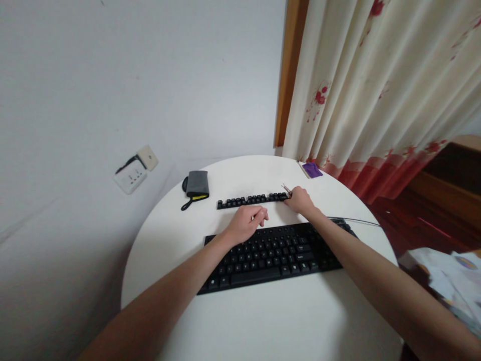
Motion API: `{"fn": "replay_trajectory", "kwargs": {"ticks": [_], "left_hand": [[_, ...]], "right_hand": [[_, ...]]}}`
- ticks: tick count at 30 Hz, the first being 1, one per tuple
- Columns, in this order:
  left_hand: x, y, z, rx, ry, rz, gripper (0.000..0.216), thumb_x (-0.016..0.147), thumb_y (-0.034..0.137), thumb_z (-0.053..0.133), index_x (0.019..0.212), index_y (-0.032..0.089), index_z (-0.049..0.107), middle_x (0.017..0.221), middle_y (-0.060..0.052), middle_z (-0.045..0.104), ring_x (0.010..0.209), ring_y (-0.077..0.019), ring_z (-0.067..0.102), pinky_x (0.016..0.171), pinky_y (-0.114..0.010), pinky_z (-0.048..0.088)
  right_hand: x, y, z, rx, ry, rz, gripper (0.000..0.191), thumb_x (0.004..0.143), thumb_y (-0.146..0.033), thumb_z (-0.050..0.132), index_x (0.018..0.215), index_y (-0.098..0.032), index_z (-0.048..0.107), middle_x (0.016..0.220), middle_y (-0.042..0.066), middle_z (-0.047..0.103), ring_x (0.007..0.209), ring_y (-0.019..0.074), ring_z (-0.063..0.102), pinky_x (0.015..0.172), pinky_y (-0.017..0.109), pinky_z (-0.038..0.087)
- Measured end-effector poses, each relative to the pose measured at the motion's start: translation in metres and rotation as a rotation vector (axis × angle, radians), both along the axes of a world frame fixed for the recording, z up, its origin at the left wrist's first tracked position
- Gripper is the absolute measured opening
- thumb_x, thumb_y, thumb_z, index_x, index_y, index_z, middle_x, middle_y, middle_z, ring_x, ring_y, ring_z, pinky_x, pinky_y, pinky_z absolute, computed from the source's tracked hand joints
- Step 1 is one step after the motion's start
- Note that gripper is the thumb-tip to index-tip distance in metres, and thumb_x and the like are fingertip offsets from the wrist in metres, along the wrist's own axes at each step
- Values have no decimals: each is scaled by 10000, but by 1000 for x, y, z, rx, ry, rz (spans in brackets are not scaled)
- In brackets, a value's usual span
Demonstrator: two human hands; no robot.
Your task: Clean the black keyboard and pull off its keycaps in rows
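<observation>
A black keyboard (263, 255) lies across the white round table, partly covered by my forearms. Behind it runs a line of loose black keycaps (248, 201). Above the keyboard's upper edge is my left hand (246, 224), its fingers curled inward; whatever they may hold is hidden. At the right end of the keycap line, my right hand (300, 200) is closed around a small keycap puller (287, 189). The puller's thin wire prongs point up and to the left, away from the keyboard.
A grey pouch (197, 183) with a black loop sits at the table's left. A purple cloth (312, 170) lies at the far right edge, near the curtain (361, 100). A thin cable (356, 219) trails off to the right. The wall carries a socket (130, 175).
</observation>
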State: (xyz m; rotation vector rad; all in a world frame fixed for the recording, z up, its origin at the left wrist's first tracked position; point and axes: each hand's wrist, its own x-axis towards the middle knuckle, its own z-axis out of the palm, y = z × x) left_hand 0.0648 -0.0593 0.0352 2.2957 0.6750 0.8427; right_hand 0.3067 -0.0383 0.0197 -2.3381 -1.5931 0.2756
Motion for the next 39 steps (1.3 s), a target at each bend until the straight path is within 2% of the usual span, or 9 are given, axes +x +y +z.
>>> {"fn": "replay_trajectory", "kwargs": {"ticks": [11,16,21,25,28,32,34,37,39], "left_hand": [[0,0,1,5,16,2,446,1015,376,370,770,161,674,653,-11,670,671,-144,634,717,-257,462],[0,0,2,6,17,0,442,1014,368,370,768,159,674,656,-10,670,669,-142,633,714,-255,459],[0,-1,3,-3,15,10,432,1009,356,380,762,158,673,649,-10,670,655,-139,629,706,-253,457],[0,0,1,-4,30,6,455,1009,364,364,737,162,668,664,-18,675,680,-147,635,722,-263,464],[-1,1,0,-5,38,9,456,1008,367,366,728,161,662,665,-19,673,682,-148,632,718,-263,468],[-1,1,-1,-8,54,12,458,1011,368,369,717,161,652,683,-20,679,683,-145,630,707,-258,461],[-1,1,0,-7,63,14,451,1013,362,368,727,163,654,683,-17,678,681,-143,629,698,-255,456],[0,0,2,1,74,19,446,1013,343,367,716,164,650,680,-17,675,682,-142,628,708,-257,455],[0,0,3,3,85,20,435,1008,335,374,722,163,653,668,-15,670,661,-138,619,694,-254,450]], "right_hand": [[0,2,-1,26,29,5,266,760,-278,723,951,-101,673,988,210,712,929,301,698,738,320,501],[-1,-1,1,52,60,-5,220,736,-248,731,903,-109,690,925,186,724,890,275,695,729,305,491],[6,-13,15,135,133,10,146,727,-279,730,767,-141,702,801,122,731,807,241,678,703,288,467],[18,-28,32,247,196,0,210,847,-268,556,813,-139,718,834,111,742,806,219,665,698,277,458],[26,-43,41,342,342,14,341,908,-278,421,893,-120,724,889,120,745,771,198,651,666,268,466],[32,-65,47,493,704,63,419,930,-395,404,945,-122,721,961,127,721,780,181,622,671,267,481],[34,-74,48,515,677,91,428,928,-426,419,957,-136,733,905,96,700,783,180,603,683,269,468],[36,-79,47,465,538,152,428,934,-424,417,977,-150,744,716,36,629,686,173,559,646,276,432],[36,-79,46,433,502,211,410,936,-406,427,953,-149,745,707,31,634,693,174,566,665,279,433]]}}
